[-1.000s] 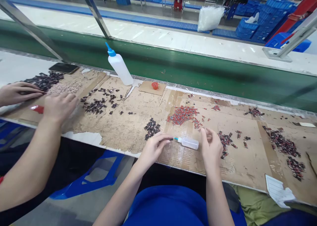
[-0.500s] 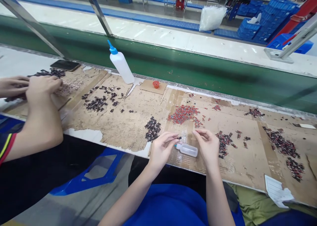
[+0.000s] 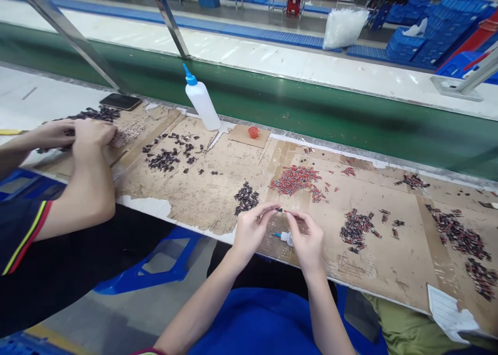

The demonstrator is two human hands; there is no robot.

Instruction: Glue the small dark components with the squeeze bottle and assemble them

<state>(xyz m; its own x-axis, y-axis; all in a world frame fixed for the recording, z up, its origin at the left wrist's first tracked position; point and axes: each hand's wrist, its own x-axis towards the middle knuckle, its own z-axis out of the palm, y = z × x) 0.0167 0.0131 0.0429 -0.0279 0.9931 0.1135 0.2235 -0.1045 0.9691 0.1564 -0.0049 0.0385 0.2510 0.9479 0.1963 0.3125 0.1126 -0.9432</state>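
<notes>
My left hand pinches a small black part between thumb and fingertips. Facing it, my right hand is closed on a small red part, and the two parts are nearly touching or touching; I cannot tell which. Beneath my right hand lies a small clear bottle with a blue tip, its body mostly hidden. A heap of black parts is just beyond my left hand. Past my fingertips spreads a pile of small red parts. Right of my right hand lies a pile of red-and-black pieces.
A co-worker's hands handle dark parts at the left. A tall white bottle with a blue nozzle stands at the back beside a red cap. More piles of red-and-black pieces lie right. A green conveyor belt runs behind.
My right hand has moved left towards my left hand, bringing the small red part up to the black one. It now covers most of the small bottle. The view has shifted slightly.
</notes>
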